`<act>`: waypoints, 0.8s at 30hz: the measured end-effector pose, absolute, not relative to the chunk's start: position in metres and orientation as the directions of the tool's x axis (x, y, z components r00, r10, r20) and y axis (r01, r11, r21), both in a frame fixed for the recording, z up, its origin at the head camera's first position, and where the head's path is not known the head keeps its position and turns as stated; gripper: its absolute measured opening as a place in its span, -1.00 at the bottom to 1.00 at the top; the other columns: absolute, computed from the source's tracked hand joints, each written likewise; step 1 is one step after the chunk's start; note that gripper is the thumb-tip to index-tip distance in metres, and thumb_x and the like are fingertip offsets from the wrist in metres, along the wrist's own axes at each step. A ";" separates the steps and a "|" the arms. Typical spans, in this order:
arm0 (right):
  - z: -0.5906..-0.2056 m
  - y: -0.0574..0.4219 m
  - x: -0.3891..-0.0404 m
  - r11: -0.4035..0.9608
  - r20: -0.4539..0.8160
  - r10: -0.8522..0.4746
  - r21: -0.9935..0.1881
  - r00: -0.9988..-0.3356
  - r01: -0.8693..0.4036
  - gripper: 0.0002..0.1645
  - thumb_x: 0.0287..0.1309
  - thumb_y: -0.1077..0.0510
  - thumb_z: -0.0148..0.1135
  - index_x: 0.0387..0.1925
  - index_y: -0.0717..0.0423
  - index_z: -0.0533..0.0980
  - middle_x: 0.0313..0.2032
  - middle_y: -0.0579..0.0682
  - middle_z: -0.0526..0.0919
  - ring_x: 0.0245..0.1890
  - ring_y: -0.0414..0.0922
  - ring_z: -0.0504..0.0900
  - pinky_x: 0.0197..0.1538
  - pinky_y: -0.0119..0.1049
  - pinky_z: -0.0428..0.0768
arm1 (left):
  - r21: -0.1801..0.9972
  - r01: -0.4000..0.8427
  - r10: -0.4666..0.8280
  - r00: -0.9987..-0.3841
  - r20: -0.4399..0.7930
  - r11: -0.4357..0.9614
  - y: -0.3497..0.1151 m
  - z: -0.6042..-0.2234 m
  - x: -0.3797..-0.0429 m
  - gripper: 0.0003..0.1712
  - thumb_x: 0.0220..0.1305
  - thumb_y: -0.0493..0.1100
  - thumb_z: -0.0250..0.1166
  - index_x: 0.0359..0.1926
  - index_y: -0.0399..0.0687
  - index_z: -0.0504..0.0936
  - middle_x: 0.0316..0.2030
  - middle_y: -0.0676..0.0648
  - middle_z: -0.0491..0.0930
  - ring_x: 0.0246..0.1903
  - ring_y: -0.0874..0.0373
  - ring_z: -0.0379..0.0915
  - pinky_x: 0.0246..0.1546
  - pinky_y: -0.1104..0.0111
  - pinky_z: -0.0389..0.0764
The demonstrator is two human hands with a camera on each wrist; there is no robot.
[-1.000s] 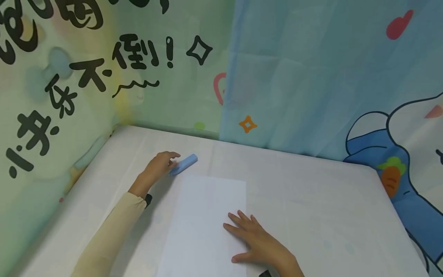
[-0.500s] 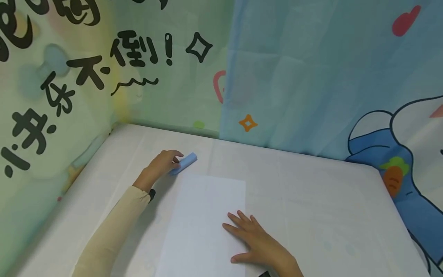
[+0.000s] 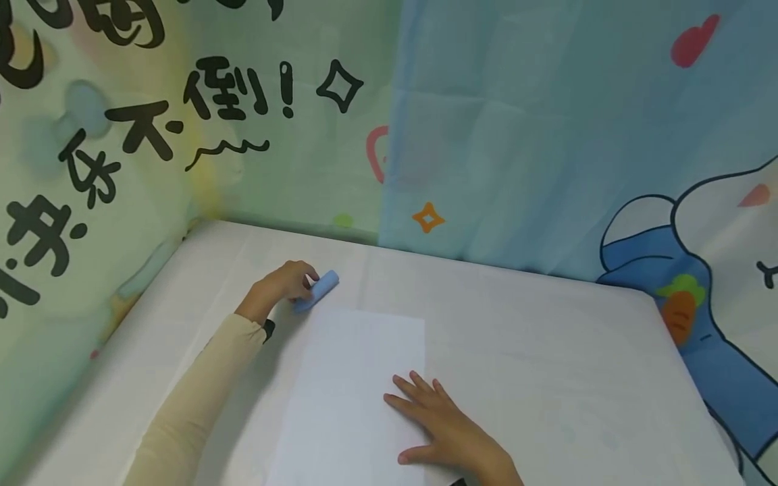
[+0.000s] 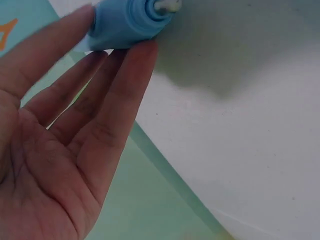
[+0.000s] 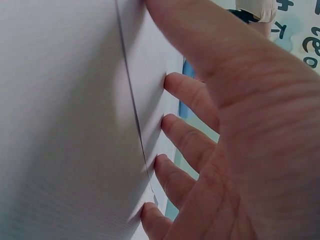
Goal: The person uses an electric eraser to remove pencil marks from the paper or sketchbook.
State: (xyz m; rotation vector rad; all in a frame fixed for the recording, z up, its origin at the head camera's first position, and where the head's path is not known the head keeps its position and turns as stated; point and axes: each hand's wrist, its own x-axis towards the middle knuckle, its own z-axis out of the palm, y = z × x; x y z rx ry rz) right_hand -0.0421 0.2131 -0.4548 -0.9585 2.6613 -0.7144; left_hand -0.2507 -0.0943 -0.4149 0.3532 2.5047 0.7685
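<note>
At the far left of the table, my left hand (image 3: 282, 285) pinches a light blue cylinder (image 3: 322, 289) between thumb and fingers. Up close in the left wrist view, the cylinder (image 4: 117, 25) shows a ringed end with a small whitish nub in its middle. A large sheet of white paper (image 3: 349, 378) lies flat in front of me. My right hand (image 3: 437, 425) rests on its right side with fingers spread wide. In the right wrist view, the fingertips (image 5: 172, 80) touch the paper, and the sheet's edge runs beside them as a thin dark line.
White cloth covers the table (image 3: 547, 378). Behind it hangs a blue printed backdrop (image 3: 516, 135) with a cartoon rabbit at the right. A green panel (image 3: 286, 182) with black lettering meets it at the left corner.
My left hand has slid slightly farther along the blue cylinder, its fingers now closer around it. The right hand has stayed on the paper. The head view has shifted a little.
</note>
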 end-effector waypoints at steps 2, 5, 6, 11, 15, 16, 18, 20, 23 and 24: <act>-0.455 0.213 -0.042 0.668 -0.044 -0.648 -0.512 -0.760 -0.540 -0.06 0.03 -0.35 0.28 0.38 -0.04 0.32 0.44 0.10 0.23 0.44 0.19 0.10 0.38 0.19 0.06 | 0.580 0.103 0.385 -0.838 -0.387 0.808 -0.093 -0.415 -0.251 -0.39 0.16 -0.38 0.37 0.22 -0.47 0.41 0.03 -0.42 0.55 -0.12 -0.14 0.63 -0.21 0.28 0.69; -0.456 0.213 -0.042 0.671 -0.050 -0.649 -0.507 -0.759 -0.540 -0.06 0.03 -0.34 0.29 0.39 -0.05 0.32 0.44 0.09 0.23 0.44 0.18 0.10 0.37 0.21 0.07 | 0.558 0.133 0.400 -0.830 -0.390 0.819 -0.090 -0.416 -0.251 -0.36 0.10 -0.34 0.43 0.19 -0.50 0.43 0.02 -0.39 0.57 -0.11 -0.12 0.63 -0.21 0.28 0.68; -0.455 0.213 -0.042 0.673 -0.053 -0.648 -0.505 -0.759 -0.540 -0.06 0.02 -0.34 0.29 0.39 -0.05 0.32 0.44 0.09 0.23 0.44 0.18 0.10 0.36 0.22 0.07 | 0.546 0.148 0.406 -0.827 -0.389 0.825 -0.089 -0.417 -0.251 -0.36 0.09 -0.33 0.44 0.17 -0.50 0.45 0.01 -0.37 0.58 -0.11 -0.12 0.62 -0.21 0.27 0.68; -0.454 0.213 -0.042 0.681 -0.063 -0.647 -0.497 -0.760 -0.538 -0.05 0.01 -0.34 0.30 0.38 -0.02 0.33 0.43 0.11 0.24 0.44 0.20 0.10 0.35 0.25 0.07 | 0.514 0.205 0.433 -0.820 -0.375 0.833 -0.086 -0.417 -0.249 -0.44 0.10 -0.33 0.40 0.13 -0.47 0.49 -0.01 -0.33 0.59 -0.08 -0.11 0.58 -0.09 0.20 0.64; -0.454 0.212 -0.042 0.679 -0.069 -0.648 -0.504 -0.759 -0.534 -0.04 0.01 -0.34 0.31 0.38 -0.01 0.32 0.43 0.12 0.24 0.43 0.21 0.10 0.35 0.27 0.06 | 0.538 0.225 0.458 -0.818 -0.348 0.812 -0.090 -0.418 -0.246 -0.46 0.09 -0.34 0.40 0.11 -0.46 0.51 -0.02 -0.33 0.59 -0.04 -0.14 0.55 0.01 0.13 0.58; -0.454 0.212 -0.042 0.678 -0.071 -0.648 -0.509 -0.758 -0.531 -0.04 0.01 -0.34 0.30 0.38 -0.02 0.32 0.43 0.12 0.23 0.44 0.21 0.09 0.36 0.25 0.05 | 0.549 0.227 0.461 -0.822 -0.335 0.805 -0.091 -0.419 -0.245 -0.46 0.08 -0.34 0.40 0.10 -0.47 0.51 -0.03 -0.34 0.59 -0.04 -0.14 0.54 0.02 0.13 0.58; -0.455 0.213 -0.042 0.670 -0.069 -0.649 -0.522 -0.757 -0.527 -0.04 0.03 -0.34 0.29 0.39 -0.02 0.31 0.43 0.13 0.22 0.44 0.22 0.08 0.44 0.13 -0.05 | 0.574 0.227 0.459 -0.837 -0.298 0.787 -0.096 -0.421 -0.244 -0.46 0.09 -0.34 0.41 0.09 -0.48 0.50 -0.04 -0.35 0.59 -0.03 -0.16 0.53 0.03 0.11 0.57; -0.456 0.213 -0.042 0.663 -0.062 -0.652 -0.530 -0.755 -0.529 -0.04 0.03 -0.34 0.29 0.39 -0.01 0.30 0.44 0.14 0.22 0.44 0.23 0.07 0.51 -0.12 -0.24 | 0.616 0.221 0.450 -0.859 -0.244 0.756 -0.100 -0.423 -0.243 -0.45 0.09 -0.35 0.39 0.10 -0.50 0.48 -0.05 -0.37 0.58 -0.03 -0.19 0.54 0.02 0.09 0.57; -0.458 0.214 -0.043 0.652 -0.042 -0.658 -0.531 -0.752 -0.541 -0.04 0.04 -0.33 0.28 0.39 -0.01 0.30 0.43 0.15 0.22 0.44 0.24 0.07 0.41 -0.47 -0.51 | 0.687 0.209 0.410 -0.901 -0.141 0.696 -0.108 -0.425 -0.240 -0.46 0.12 -0.35 0.36 0.11 -0.51 0.46 -0.06 -0.39 0.58 -0.05 -0.22 0.56 -0.01 0.08 0.60; -0.458 0.214 -0.043 0.650 -0.038 -0.659 -0.531 -0.751 -0.544 -0.04 0.04 -0.34 0.28 0.39 -0.01 0.30 0.43 0.15 0.22 0.43 0.24 0.07 0.36 -0.53 -0.55 | 0.711 0.208 0.395 -0.913 -0.106 0.672 -0.110 -0.425 -0.238 -0.47 0.13 -0.35 0.36 0.11 -0.52 0.46 -0.07 -0.39 0.58 -0.07 -0.23 0.57 -0.03 0.08 0.61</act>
